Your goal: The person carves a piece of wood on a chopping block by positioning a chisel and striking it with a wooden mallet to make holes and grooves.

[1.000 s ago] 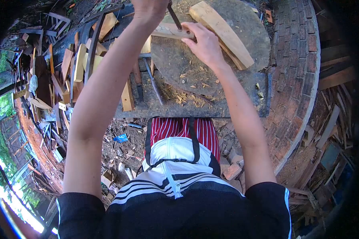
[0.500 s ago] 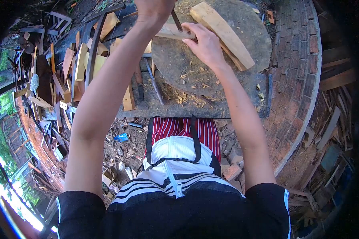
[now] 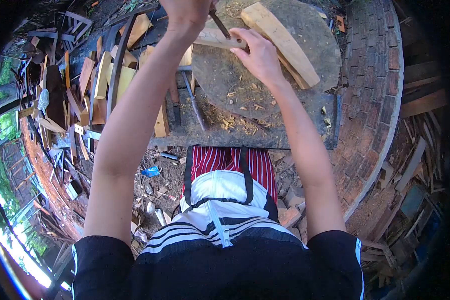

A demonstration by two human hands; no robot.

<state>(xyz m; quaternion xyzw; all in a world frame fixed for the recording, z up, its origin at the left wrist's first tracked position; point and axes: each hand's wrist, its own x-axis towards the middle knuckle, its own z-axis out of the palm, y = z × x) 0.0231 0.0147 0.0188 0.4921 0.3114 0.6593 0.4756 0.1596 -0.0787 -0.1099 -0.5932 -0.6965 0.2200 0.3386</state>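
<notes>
My left hand (image 3: 187, 15), partly cut off by the top edge, is closed around a narrow dark metal chisel (image 3: 220, 24). The tool's tip slants down onto a pale strip of wood (image 3: 212, 38), near a round hole. At the strip's right end, my right hand (image 3: 261, 56) grips the wood between thumb and fingers. The strip lies on a round, worn wooden board (image 3: 310, 35). Just beyond my right hand rests a thick curved wooden block (image 3: 282, 42).
Two long tools (image 3: 197, 111) lie left of the round board among wood chips (image 3: 230, 120). Wood offcuts (image 3: 103, 75) crowd the left side. A curved brick path (image 3: 370, 100) runs along the right, with stacked scrap wood (image 3: 412, 165) beyond it.
My left hand has shifted slightly left and the chisel leans a little more. My right hand keeps its grip on the wood strip. The view has moved slightly.
</notes>
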